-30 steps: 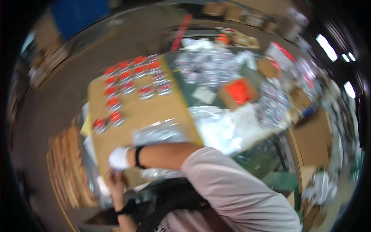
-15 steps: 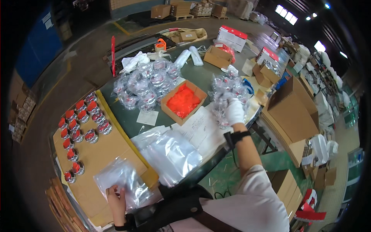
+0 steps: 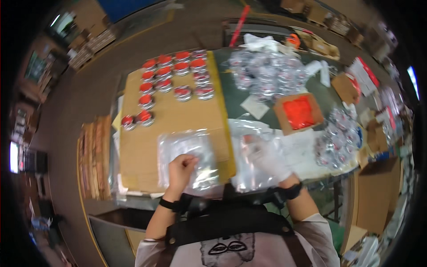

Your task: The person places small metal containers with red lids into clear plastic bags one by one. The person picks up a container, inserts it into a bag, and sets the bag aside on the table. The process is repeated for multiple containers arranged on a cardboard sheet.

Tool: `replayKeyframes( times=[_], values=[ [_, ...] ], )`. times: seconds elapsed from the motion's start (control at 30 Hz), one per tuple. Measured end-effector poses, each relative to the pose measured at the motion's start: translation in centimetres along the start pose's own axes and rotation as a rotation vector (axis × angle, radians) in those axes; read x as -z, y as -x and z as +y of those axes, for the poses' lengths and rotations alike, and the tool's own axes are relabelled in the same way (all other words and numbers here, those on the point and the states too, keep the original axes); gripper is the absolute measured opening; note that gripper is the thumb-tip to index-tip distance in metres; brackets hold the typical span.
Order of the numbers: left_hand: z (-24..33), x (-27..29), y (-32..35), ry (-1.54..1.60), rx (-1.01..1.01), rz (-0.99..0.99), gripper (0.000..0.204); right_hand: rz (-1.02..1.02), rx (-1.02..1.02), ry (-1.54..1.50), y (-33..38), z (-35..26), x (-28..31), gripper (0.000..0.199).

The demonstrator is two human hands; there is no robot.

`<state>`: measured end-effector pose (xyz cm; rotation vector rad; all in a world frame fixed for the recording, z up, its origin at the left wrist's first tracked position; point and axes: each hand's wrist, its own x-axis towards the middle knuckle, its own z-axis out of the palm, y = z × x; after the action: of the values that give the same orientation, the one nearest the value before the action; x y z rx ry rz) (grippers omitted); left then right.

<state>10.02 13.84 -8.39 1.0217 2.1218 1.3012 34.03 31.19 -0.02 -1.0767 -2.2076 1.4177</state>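
My bare left hand (image 3: 179, 172) is closed in a pinch over the stack of clear plastic bags (image 3: 200, 144) on the cardboard sheet, its fingertips at the top bag. My right hand (image 3: 272, 161), in a white glove, is above a second stack of clear bags (image 3: 247, 175) and smeared by motion. At its fingers shows a small silvery part with a red spot (image 3: 247, 139), apparently in clear plastic; its outline is blurred. Several round metal parts with red tops (image 3: 164, 72) stand in rows on the cardboard sheet (image 3: 133, 160).
A heap of plastic-wrapped metal parts (image 3: 267, 73) lies at the back, a smaller heap (image 3: 336, 140) at the right. Between them sits a carton (image 3: 284, 127) of red pieces. Paper sheets (image 3: 300, 153) lie in front of it. A large open carton (image 3: 378, 191) stands right of the table.
The view has turned left. My right hand has left the right-hand heap and moved left over the bags, a small part at its fingers. My left hand's fingers have closed at the bag.
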Motion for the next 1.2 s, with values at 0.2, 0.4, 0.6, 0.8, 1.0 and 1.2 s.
replayKeyframes(
  times=[0.2, 0.4, 0.6, 0.8, 1.0, 1.2],
  values=[
    [3.6, 6.9, 2.2, -0.03, -0.081, 0.063, 0.028, -0.183, -0.133, -0.127, -4.7, -4.4, -13.4, 0.027],
    [0.5, 13.3, 3.5, 0.541, 0.243, -0.041, 0.022, -0.224, 0.319, -0.306, -7.0, -10.6, -20.1, 0.02],
    [-1.1, 25.9, 4.3, 0.223, 0.104, 0.489, 0.013, 0.329, 0.262, 0.859, -24.4, -3.6, -13.8, 0.024],
    [-0.7, 24.3, 0.0, -0.482, -0.059, 0.405, 0.011, 0.206, 0.124, 1.144, -27.7, -0.6, -12.4, 0.018],
    [-11.2, 14.6, -1.7, 0.104, 0.248, 0.036, 0.018, 0.06, 0.33, 0.519, -15.1, -8.8, -19.5, 0.03],
    [-8.2, 12.7, -1.3, 0.927, 0.633, 0.238, 0.025, -0.231, 0.479, 0.54, -6.5, -7.5, -28.3, 0.029]
  ],
)
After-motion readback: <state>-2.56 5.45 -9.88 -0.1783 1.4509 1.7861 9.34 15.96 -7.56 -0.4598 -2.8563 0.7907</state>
